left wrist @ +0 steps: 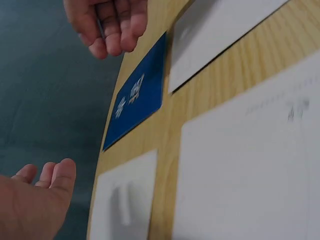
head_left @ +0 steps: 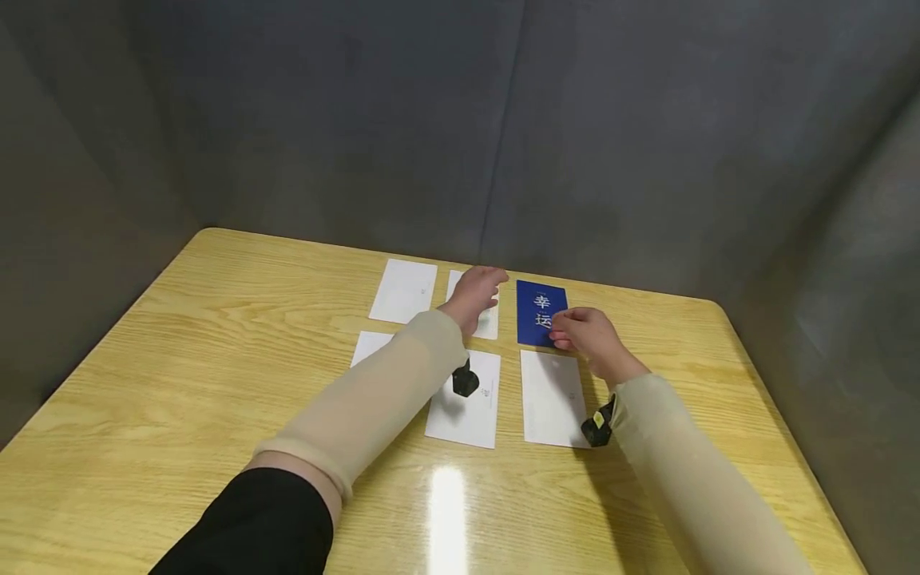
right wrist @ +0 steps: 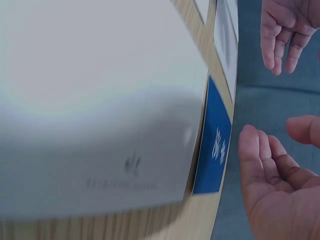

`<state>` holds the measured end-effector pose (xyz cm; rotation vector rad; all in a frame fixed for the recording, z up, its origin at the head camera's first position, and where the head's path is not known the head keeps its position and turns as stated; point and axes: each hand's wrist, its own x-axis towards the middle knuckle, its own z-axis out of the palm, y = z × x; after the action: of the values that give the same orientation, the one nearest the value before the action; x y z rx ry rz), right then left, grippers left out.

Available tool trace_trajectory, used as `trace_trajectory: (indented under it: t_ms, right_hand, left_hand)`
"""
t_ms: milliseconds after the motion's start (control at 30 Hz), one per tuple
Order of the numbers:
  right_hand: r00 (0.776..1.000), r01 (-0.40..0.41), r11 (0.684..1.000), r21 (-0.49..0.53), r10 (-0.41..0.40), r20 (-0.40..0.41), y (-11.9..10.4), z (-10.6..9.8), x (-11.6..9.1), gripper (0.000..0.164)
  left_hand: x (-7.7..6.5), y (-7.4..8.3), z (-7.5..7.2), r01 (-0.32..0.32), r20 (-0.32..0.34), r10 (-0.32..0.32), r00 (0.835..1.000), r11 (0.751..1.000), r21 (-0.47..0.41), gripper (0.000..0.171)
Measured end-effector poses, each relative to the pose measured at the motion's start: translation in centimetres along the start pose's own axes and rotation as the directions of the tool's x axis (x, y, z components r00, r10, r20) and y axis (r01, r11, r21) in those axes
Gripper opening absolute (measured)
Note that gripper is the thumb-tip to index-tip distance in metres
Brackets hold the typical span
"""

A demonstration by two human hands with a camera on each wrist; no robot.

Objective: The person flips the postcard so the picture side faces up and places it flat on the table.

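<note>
My left hand (head_left: 474,297) hovers over the white card (head_left: 488,324) in the middle of the back row, hiding part of it. Its fingers are relaxed and hold nothing. To the right lies a blue card (head_left: 530,319) with two light Chinese characters. My right hand (head_left: 591,342) hangs above the blue card's near right corner, fingers loosely bent and thumb apart from them in the right wrist view. Nothing sits in that palm. Right below it, in the front row, is a white card (head_left: 549,399) with small print.
Other white cards lie in two rows on the wooden table (head_left: 216,359): one at back left (head_left: 404,291), one at front middle (head_left: 481,419), and one at front left (head_left: 370,345) partly under my left sleeve. A grey curtain (head_left: 359,120) stands behind the table.
</note>
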<state>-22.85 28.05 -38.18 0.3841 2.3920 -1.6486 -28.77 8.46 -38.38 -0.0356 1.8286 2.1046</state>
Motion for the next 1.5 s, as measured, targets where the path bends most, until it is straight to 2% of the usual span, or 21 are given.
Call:
trace_trajectory:
  t_ms: [133, 300, 433, 633, 800, 900, 1033, 1233, 1367, 1500]
  right_hand:
    - [1.0, -0.017, 1.0, 0.006, 0.017, 0.021, -0.4, 0.5, 0.3, 0.035]
    - [0.999, -0.027, 1.0, 0.011, 0.027, 0.022, -0.7, 1.1, 0.9, 0.037]
    - [0.999, -0.021, 1.0, 0.017, 0.021, 0.039, -0.9, 1.8, 1.4, 0.039]
    - [0.997, -0.059, 0.998, -0.007, 0.06, 0.043, -1.4, 2.7, 2.0, 0.038]
    - [0.996, -0.076, 0.997, -0.005, 0.077, 0.047, -1.5, 3.1, 2.3, 0.036]
    - [0.996, -0.082, 0.996, -0.019, 0.082, 0.035, -1.6, 3.2, 2.6, 0.037]
    - [0.996, -0.088, 0.995, -0.041, 0.089, 0.021, -1.8, 3.6, 3.3, 0.038]
    - [0.996, -0.085, 0.995, -0.045, 0.086, 0.016, -2.1, 4.1, 4.4, 0.038]
    - [0.997, -0.081, 0.996, -0.026, 0.081, 0.0, -2.4, 4.3, 4.9, 0.038]
    - [0.998, -0.069, 0.998, -0.014, 0.068, -0.009, -2.6, 4.6, 5.0, 0.04]
  left_hand:
    - [0.6, 0.3, -1.0, -0.027, -0.015, 0.027, 1.0, 1.0, -0.005, 0.05]
    - [1.0, 0.1, -2.4, -0.026, -0.04, 0.026, 0.999, 1.0, 0.014, 0.052]
    - [1.0, 0.0, -3.4, -0.027, -0.058, 0.027, 0.998, 1.0, -0.003, 0.049]
    - [1.0, 0.3, -4.3, 0.02, -0.074, -0.019, 0.997, 1.0, 0.008, 0.05]
    - [0.9, 0.5, -4.7, 0.085, -0.054, -0.083, 0.995, 0.995, 0.046, 0.055]
    - [0.7, 0.5, -5.1, 0.116, -0.037, -0.114, 0.993, 0.99, 0.079, 0.045]
    - [0.5, 0.2, -5.6, 0.122, -0.025, -0.12, 0.992, 0.986, 0.109, 0.018]
    - [-0.2, 0.0, -5.6, 0.158, -0.004, -0.159, 0.987, 0.971, 0.18, 0.029]
    - [-0.6, 0.0, -5.3, 0.174, -0.001, -0.178, 0.984, 0.965, 0.197, 0.021]
    - [-0.9, -0.2, -5.2, 0.208, -0.014, -0.209, 0.978, 0.961, 0.184, 0.056]
